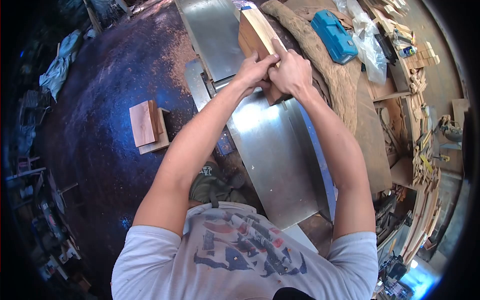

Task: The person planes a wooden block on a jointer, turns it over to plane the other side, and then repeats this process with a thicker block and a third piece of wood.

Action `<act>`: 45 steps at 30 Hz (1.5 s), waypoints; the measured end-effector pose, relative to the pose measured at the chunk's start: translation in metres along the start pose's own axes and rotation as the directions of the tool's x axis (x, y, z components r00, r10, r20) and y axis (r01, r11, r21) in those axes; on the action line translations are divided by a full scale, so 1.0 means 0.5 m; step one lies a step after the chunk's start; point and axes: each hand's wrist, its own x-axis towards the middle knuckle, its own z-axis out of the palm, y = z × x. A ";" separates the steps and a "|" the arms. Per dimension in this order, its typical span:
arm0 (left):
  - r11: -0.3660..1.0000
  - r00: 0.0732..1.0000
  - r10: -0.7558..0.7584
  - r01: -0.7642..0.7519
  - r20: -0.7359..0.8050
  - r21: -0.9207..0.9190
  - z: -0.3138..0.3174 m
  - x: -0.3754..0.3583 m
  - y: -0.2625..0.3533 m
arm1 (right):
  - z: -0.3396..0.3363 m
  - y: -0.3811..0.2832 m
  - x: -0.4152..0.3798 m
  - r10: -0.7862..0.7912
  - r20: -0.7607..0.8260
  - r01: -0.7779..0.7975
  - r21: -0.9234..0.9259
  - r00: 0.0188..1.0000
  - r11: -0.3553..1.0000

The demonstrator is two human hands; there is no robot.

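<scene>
A thick wooden board (256,31) stands on edge over the metal bed (275,160) of what looks like a jointer. Both hands are on the board's near end. My left hand (255,74) grips its left side, thumb over the top. Beside it, touching, my right hand (291,69) is wrapped over the top edge with a finger stretched forward along the wood. Behind the hands the farther metal table (212,37) runs on under the board. The cutter area is mostly hidden by my hands and the board.
Wood blocks (145,125) sit on the dark floor to the left, where shavings (172,57) are scattered. Right of the machine lie a rough log slab (335,75), a teal tool case (334,36) and clear plastic (372,45). Shelves with wood offcuts (422,140) line the far right.
</scene>
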 end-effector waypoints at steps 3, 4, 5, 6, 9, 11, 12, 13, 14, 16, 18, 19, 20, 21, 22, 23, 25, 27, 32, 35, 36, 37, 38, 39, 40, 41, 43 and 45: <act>1.000 1.000 0.000 0.001 -0.022 0.008 -0.013 0.022 0.009 | 0.005 -0.005 0.027 0.000 0.013 -0.001 0.023 1.000 1.000; 1.000 1.000 -0.007 0.007 -0.018 0.013 -0.020 0.027 0.014 | 0.006 -0.006 0.035 0.002 0.024 -0.003 0.039 1.000 0.999; 1.000 1.000 -0.012 0.013 -0.014 0.018 -0.025 0.031 0.019 | 0.008 -0.007 0.044 0.003 0.034 -0.005 0.053 0.999 0.999; 1.000 1.000 -0.010 0.011 -0.027 0.011 -0.028 0.035 0.022 | 0.009 -0.009 0.051 0.001 0.033 -0.003 0.050 0.999 0.999; 1.000 0.998 -0.009 0.010 -0.056 0.022 -0.038 0.052 0.031 | 0.014 -0.012 0.073 -0.011 0.017 0.010 0.046 1.000 0.999; 0.999 0.998 -0.010 0.013 -0.060 0.045 -0.048 0.066 0.040 | 0.023 -0.012 0.089 -0.027 -0.004 0.027 0.054 1.000 0.998; 0.998 0.998 -0.009 0.013 -0.063 0.056 -0.053 0.072 0.043 | 0.018 -0.020 0.095 -0.009 0.003 0.009 0.035 1.000 0.999; 0.999 0.998 -0.001 0.004 -0.062 0.046 -0.058 0.077 0.044 | 0.016 -0.024 0.102 -0.004 0.014 0.004 0.036 1.000 0.999; 0.999 0.998 0.009 -0.007 -0.061 0.036 -0.062 0.082 0.047 | 0.014 -0.028 0.110 0.001 0.024 -0.002 0.036 1.000 0.999; 0.999 0.998 0.021 -0.019 -0.053 0.030 -0.072 0.096 0.051 | 0.010 -0.033 0.123 0.007 0.038 -0.008 0.035 0.999 0.999; 0.999 0.999 0.023 -0.022 -0.042 0.039 -0.081 0.106 0.061 | 0.012 -0.037 0.138 0.007 0.048 -0.008 0.032 0.999 0.999; 0.999 0.998 0.021 -0.018 -0.066 0.050 -0.082 0.110 0.066 | 0.015 -0.037 0.146 0.003 0.039 -0.004 0.035 0.999 0.999; 0.998 0.996 0.019 -0.014 -0.089 0.059 -0.083 0.116 0.073 | 0.020 -0.037 0.156 -0.002 0.031 0.001 0.037 1.000 0.999; 0.998 0.993 0.016 -0.008 -0.113 0.068 -0.085 0.119 0.080 | 0.023 -0.038 0.165 -0.007 0.024 0.006 0.039 1.000 0.999; 0.998 0.994 0.017 -0.011 -0.107 0.063 -0.089 0.123 0.083 | 0.024 -0.041 0.172 0.001 0.039 -0.002 0.038 0.999 0.999; 0.998 0.995 0.020 -0.014 -0.100 0.058 -0.095 0.128 0.088 | 0.022 -0.044 0.182 0.008 0.053 -0.010 0.038 0.999 0.999; 0.998 0.995 0.037 -0.033 -0.088 0.053 -0.108 0.143 0.091 | 0.023 -0.050 0.197 0.013 0.054 -0.015 0.031 0.998 0.999; 0.997 0.995 0.065 -0.061 -0.079 0.052 -0.121 0.158 0.094 | 0.028 -0.055 0.212 0.008 0.030 -0.009 0.022 1.000 1.000; 0.997 0.992 0.069 -0.064 -0.109 0.049 -0.145 0.188 0.108 | 0.037 -0.062 0.253 0.009 0.041 -0.011 0.031 0.999 0.999; 0.998 0.994 0.053 -0.049 -0.096 0.045 -0.163 0.214 0.123 | 0.040 -0.072 0.283 0.023 0.044 -0.025 0.042 0.999 0.999; 0.998 0.995 0.050 -0.046 -0.091 0.046 -0.170 0.224 0.132 | 0.039 -0.077 0.296 0.024 0.038 -0.026 0.045 0.999 0.999; 0.998 0.993 0.046 -0.040 -0.108 0.054 -0.173 0.231 0.140 | 0.041 -0.079 0.308 0.024 0.027 -0.025 0.049 0.999 0.998; 0.997 0.991 0.044 -0.037 -0.125 0.063 -0.171 0.234 0.145 | 0.048 -0.078 0.318 0.022 0.013 -0.023 0.053 1.000 0.998; 0.997 0.989 0.046 -0.036 -0.143 0.071 -0.170 0.232 0.152 | 0.054 -0.077 0.326 0.020 -0.004 -0.019 0.056 1.000 0.998; 0.997 0.992 0.043 -0.035 -0.118 0.067 -0.174 0.229 0.155 | 0.061 -0.074 0.330 0.034 -0.006 -0.034 0.065 0.999 0.997; 0.997 0.994 0.038 -0.030 -0.104 0.074 -0.177 0.225 0.153 | 0.064 -0.071 0.331 0.032 -0.021 -0.030 0.086 0.999 0.996; 0.999 0.999 0.018 -0.017 -0.044 0.032 -0.191 0.198 0.161 | 0.039 -0.082 0.322 0.082 0.078 -0.089 0.094 0.994 0.992; 0.999 0.981 0.022 -0.027 -0.193 -0.023 -0.189 0.106 0.174 | -0.003 -0.074 0.296 0.124 0.120 -0.138 0.115 0.985 0.984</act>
